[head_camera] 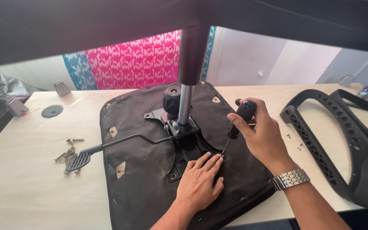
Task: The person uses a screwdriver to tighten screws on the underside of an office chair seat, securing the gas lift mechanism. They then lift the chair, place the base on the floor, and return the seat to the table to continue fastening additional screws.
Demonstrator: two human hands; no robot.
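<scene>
A big table (30, 191) holds everything. On it lies a black seat (141, 179), bottom side up, with a metal plate (184, 149) fixed in its middle. A shiny pole (185, 104) stands up from the plate, and a long lever (107, 147) sticks out to one side. A black chair back (341, 145) lies at the far right.

The left hand (199, 185) lies flat and open on the seat — fingers by the plate. The right hand (258, 132) is closed around a screwdriver (237, 125), with its tip down at the plate, just by the left fingertips. Small screws (68, 155) sit in a pile near the lever's end.
</scene>
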